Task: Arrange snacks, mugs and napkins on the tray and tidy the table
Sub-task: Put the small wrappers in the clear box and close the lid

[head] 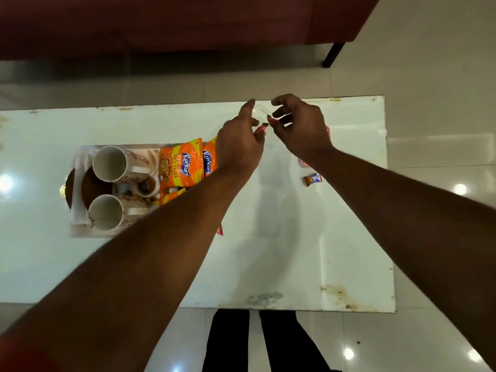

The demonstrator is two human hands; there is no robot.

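A white tray (77, 167) on the left of the glass table holds two white mugs (111, 163) (107, 212) and orange Kurkure snack packets (181, 163). Both hands meet above the table's far edge. My left hand (239, 146) pinches a small red wrapper (261, 128). My right hand (298, 127) grips the same wrapper's other end, along with a scrap of clear plastic (261, 111). A small brown and blue sachet (312, 179) lies on the glass under my right forearm.
A white glass table (295, 251) has stains near its front right corner. A red and white item (304, 163) peeks out beside my right wrist. A dark red sofa (161, 22) stands behind the table. My legs (257, 342) show below the front edge.
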